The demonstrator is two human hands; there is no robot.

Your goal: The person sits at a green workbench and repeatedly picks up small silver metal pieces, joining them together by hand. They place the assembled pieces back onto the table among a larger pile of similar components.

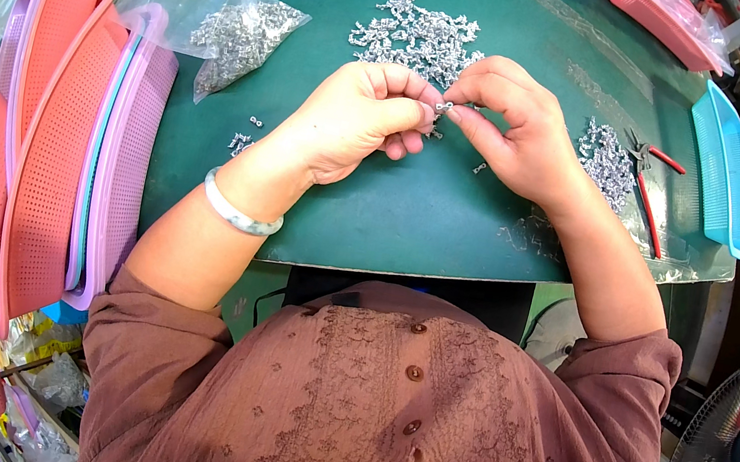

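Observation:
My left hand (pixel 364 118) and my right hand (pixel 510 122) meet over the green mat (pixel 413 209), fingertips pinched together on one small silver metal part (pixel 445 107). Just beyond the hands lies a heap of the same small silver parts (pixel 418 33). A second, smaller heap (pixel 605 158) lies to the right of my right hand. A few loose parts (pixel 243 141) sit on the mat left of my left wrist, which wears a pale bangle.
A clear plastic bag of metal parts (pixel 238 28) lies at the mat's upper left. Red-handled pliers (pixel 650 185) rest at the right. Stacked pink and purple mesh baskets (pixel 54 129) stand left, a blue tray (pixel 723 168) right, a red basket (pixel 660 20) far right, a fan (pixel 725 447) lower right.

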